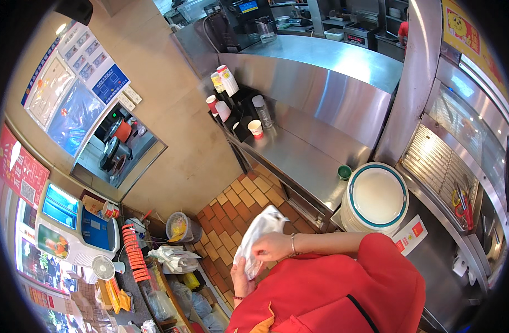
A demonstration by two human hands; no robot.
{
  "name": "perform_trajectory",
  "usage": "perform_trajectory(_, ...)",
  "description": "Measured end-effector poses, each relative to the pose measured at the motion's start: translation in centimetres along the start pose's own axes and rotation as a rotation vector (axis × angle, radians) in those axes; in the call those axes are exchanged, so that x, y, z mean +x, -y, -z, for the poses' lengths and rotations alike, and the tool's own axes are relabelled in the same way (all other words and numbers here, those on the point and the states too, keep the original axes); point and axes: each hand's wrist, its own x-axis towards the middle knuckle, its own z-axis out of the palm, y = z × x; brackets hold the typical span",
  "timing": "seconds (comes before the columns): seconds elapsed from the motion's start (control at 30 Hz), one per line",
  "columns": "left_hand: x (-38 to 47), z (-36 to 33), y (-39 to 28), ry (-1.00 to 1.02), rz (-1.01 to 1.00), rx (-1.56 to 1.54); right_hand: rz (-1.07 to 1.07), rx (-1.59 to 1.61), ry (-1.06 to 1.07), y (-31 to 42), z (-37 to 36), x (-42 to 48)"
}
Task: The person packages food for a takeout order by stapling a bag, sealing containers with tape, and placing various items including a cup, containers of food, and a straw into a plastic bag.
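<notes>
A white plastic bag (264, 222), bunched and bulging, is held in front of the red top, above the tiled floor. My left hand (241, 278), with a thin red band at the wrist, grips the bag's lower end. Bent over the bag's near side is my right hand (271, 248), a bracelet on its wrist, its fingers curled at the plastic; whether they pinch it is hard to tell. What the bag contains is hidden.
A stack of white plates with green rims (378, 195) stands at the steel counter (304, 162), near paper cups (255, 128). A waste bin (183, 228) is by the wall. White bags (175, 259) lie on the left shelving. Tongs (462, 208) rest in the right cabinet.
</notes>
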Motion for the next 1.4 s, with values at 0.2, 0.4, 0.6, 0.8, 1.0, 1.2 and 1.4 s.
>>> perform_trajectory(0.2, -1.8, 1.6, 0.6, 0.059, -0.111, 0.444, -0.279, -0.342, 0.371, -4.6, -3.4, 2.8)
perform_trajectory(0.4, -3.0, 10.6, 6.2, -0.238, -0.098, 0.48, 0.1, -0.043, 0.277, -8.1, -8.6, 2.2)
perform_trajectory(0.6, -7.1, 11.2, 5.8, -0.395, -0.013, -0.09, -0.32, -0.131, 0.826, -5.9, -12.5, 0.3)
perform_trajectory(0.8, -8.6, 13.6, 7.5, -0.547, -0.077, 0.04, -0.09, -0.224, 0.878, -5.9, -15.7, 2.8)
perform_trajectory(1.0, -10.7, 15.8, 7.8, -0.855, -0.24, 0.422, -0.048, -0.35, 0.962, -0.5, -18.2, 6.4)
perform_trajectory(1.2, -14.6, 17.5, 4.2, -1.033, -0.354, 0.432, 0.057, -0.522, 0.958, 2.6, -24.1, 10.7)
perform_trajectory(1.4, -17.9, 24.3, 4.5, -1.183, -0.436, 0.352, 0.348, -0.607, 0.965, 8.7, -29.7, 15.0)
